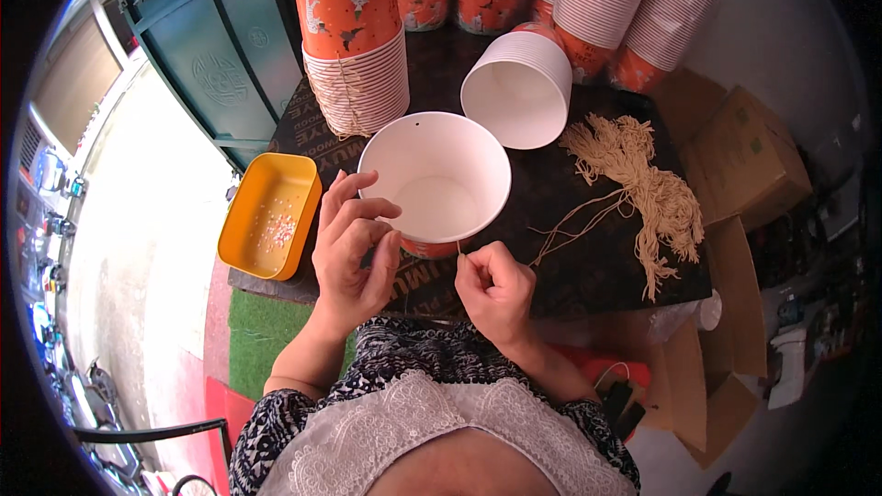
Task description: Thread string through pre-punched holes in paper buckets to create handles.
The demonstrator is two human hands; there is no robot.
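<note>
I see my left hand (352, 253) wrapped on the near left side of a white paper cup (435, 186), fingers spread and curved against its wall, the thumb resting at the rim. My right hand (494, 287) sits just right of those fingers, thumb and forefinger pinched shut on a thin string (459, 253) that runs up to the cup's lower edge. The cup stands open side up on the dark table (570, 257), just beyond both sets of fingertips.

Left of my left fingers lies a yellow tray (241, 230) with small pale beads in it, near but not touching. Beyond the cup, past my fingertips, stands a stack of orange cups (354, 46) with strings hanging from it, and beside it another cup stack (520, 87) lies tipped on its side, mouth toward me, close to the held cup's far rim. To the right of my right fingers a bundle of loose strings (652, 193) sprawls across the table, a few strands trailing toward my hand. Cardboard boxes (744, 152) crowd the far right edge.
</note>
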